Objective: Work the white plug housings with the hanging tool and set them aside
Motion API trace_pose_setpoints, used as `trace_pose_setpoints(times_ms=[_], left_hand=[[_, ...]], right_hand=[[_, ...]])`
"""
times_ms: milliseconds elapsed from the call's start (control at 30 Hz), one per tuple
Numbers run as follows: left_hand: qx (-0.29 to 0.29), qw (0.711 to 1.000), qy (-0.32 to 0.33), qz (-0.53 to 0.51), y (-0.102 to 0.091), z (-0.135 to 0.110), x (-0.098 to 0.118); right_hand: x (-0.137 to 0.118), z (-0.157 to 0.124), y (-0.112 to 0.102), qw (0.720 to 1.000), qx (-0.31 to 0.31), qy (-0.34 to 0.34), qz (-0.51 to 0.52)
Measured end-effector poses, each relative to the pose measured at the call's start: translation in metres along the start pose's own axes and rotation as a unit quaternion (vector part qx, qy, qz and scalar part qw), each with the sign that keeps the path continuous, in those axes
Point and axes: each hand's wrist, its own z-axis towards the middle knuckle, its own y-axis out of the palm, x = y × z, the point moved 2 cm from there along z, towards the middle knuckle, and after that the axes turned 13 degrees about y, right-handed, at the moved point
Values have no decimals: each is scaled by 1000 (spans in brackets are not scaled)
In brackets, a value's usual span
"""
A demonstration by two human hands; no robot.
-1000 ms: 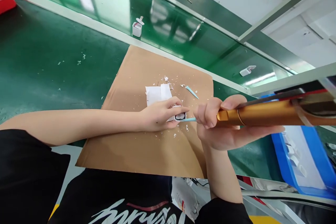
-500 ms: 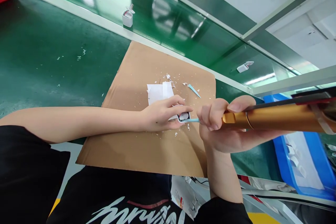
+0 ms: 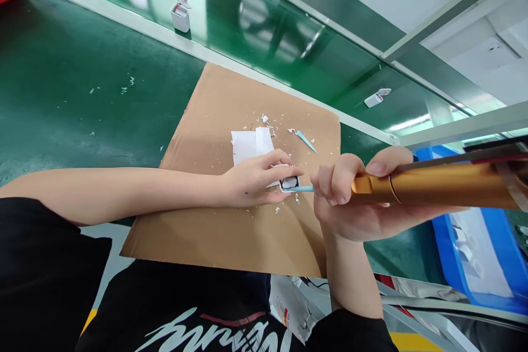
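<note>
My left hand (image 3: 264, 179) pinches a small white open-topped case (image 3: 290, 182) above the cardboard; dark edges, a pale block and a bit of red show inside it. In my right hand (image 3: 350, 198) lies a gold-coloured cylindrical tool (image 3: 375, 190), with fingers curled round its front end. A thin light blue tip (image 3: 304, 188) runs from those fingers to the near rim of the case. Whether tip and cylinder are joined is hidden by the fingers. Beyond my left hand lies a white sheet (image 3: 244, 146).
A loose light blue tapered piece (image 3: 306, 141) and white shavings (image 3: 264, 119) lie on the cardboard (image 3: 231, 236). Behind a pale rail, lidded white cases (image 3: 180, 17) stand on a shiny green surface (image 3: 223, 33). A blue bin (image 3: 447, 253) with white parts stands right.
Two white cases behind the rail have shifted left along the green surface. The gold tool has moved very slightly; both hands keep their hold, and the blue tip stays at the case's rim.
</note>
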Motion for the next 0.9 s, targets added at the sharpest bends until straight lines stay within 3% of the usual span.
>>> trace_pose_setpoints(times_ms=[533, 900], left_hand=[[-22, 1000, -9, 16, -1, 2, 1], [-15, 998, 15, 55, -3, 4, 1]], right_hand=[[1, -2, -5, 1000, -26, 7, 2], [2, 3, -4, 999, 28, -14, -17]])
